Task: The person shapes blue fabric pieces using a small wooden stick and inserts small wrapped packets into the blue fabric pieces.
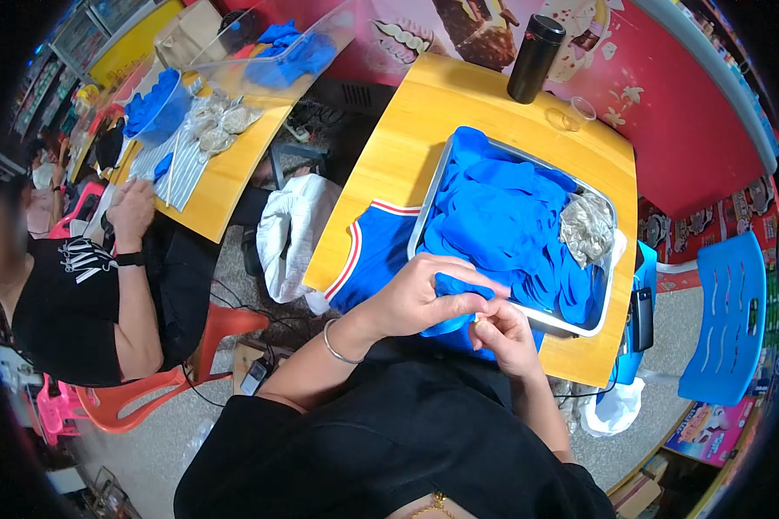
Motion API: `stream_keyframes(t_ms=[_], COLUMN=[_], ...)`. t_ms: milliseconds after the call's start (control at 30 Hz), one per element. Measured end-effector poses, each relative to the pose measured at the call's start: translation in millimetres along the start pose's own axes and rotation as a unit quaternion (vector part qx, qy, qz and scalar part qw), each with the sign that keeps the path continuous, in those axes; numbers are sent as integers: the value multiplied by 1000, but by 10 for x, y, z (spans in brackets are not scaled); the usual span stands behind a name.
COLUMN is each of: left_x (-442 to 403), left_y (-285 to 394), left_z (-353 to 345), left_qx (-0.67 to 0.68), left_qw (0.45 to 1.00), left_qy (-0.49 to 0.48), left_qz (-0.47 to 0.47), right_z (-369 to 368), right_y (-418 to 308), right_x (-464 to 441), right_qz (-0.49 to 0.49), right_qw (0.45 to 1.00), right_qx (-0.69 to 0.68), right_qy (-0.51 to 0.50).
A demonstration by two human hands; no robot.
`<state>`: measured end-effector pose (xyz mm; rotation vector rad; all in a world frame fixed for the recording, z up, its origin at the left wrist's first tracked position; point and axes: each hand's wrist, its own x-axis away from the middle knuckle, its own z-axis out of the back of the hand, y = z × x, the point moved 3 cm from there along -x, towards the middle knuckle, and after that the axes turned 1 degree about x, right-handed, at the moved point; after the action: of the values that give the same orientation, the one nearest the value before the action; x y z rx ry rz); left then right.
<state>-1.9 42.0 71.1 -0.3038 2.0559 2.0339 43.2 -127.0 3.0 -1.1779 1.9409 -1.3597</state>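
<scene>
My left hand [420, 298] is closed around a small blue fabric piece [448, 327], just over the front edge of a metal tray. Close against it, my right hand [506, 339] has its thumb and fingers pinched together at the piece's edge. A tiny pale spot shows at those fingertips, too small to name. The metal tray [613, 290] holds a heap of blue fabric pieces [493, 203]. On the heap's right side lies a clear plastic bag [587, 227] of small greyish items. Blue cloth with red-and-white trim [368, 251] lies left of the tray, partly under my left forearm.
A black tumbler [537, 59] and a clear cup [580, 111] stand at the back of the yellow table [407, 130]. To the right is a blue chair [723, 316]. A seated person [82, 298] works at another table on the left, beside a blue-filled basin [160, 117].
</scene>
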Motion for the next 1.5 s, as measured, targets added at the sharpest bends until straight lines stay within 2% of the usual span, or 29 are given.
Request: stream_keyframes(t_ms=[67, 167, 200, 300, 400, 500, 567, 633, 700, 800, 933, 1033, 1067, 1167, 1267, 1333, 1367, 1500], left_x=[22, 115, 111, 99, 121, 114, 143, 150, 138, 87, 83, 95, 71, 84, 120, 89, 73, 118], left_y=[-6, -92, -72, -32, 27, 32, -12, -60, -136, -94, -148, -127, -123, -139, -167, -144, -128, -33], left_z=[-16, -50, -68, -95, -56, -122, -244, -265, -225, -148, -160, -159, -145, -138, -84, -41, -17, 98], left_qx=[-14, -16, -52, -49, -103, -49, 78, 132, 114, 95, 194, 50, -20, -30, 4, 3, 2, -42], left_qw=[999, 993, 987, 977, 991, 989, 975, 960, 959, 965, 934, 947, 944, 937, 951, 959, 960, 980], left_qy=[50, 100, 106, 150, 82, 134, 205, 246, 259, 241, 299, 313, 316, 320, 279, 223, 194, 145], left_qz=[-10, -64, -112, -144, -25, -28, 24, 25, -24, -30, 11, -40, -92, -137, -130, -177, -200, -131], right_z=[-24, -36, -32, -34, 33, 20, -9, -35, -20, -34, -87, -102, -91, -66, -70, -79, -83, -87], right_y=[2, -12, 3, -11, -4, -71, -113, -137, -130, -167, -173, -115, -75, 13, 42, 59, 62, 61], right_x=[-11, -2, 2, 6, 20, 38, 35, 29, 37, 37, -18, -39, -38, -8, 36, 50, 58, 69], right_qz=[27, 76, 91, 137, 199, 251, 284, 324, 328, 334, 328, 317, 299, 247, 207, 192, 183, 170], right_qw=[999, 991, 988, 969, 931, 866, 821, 786, 775, 761, 751, 784, 812, 878, 929, 959, 965, 975], right_qx=[25, 71, 83, 140, 229, 355, 421, 461, 470, 482, 496, 462, 434, 354, 254, 145, 131, 104], right_qy=[33, 80, 97, 152, 203, 249, 261, 255, 267, 278, 287, 266, 249, 205, 173, 148, 132, 99])
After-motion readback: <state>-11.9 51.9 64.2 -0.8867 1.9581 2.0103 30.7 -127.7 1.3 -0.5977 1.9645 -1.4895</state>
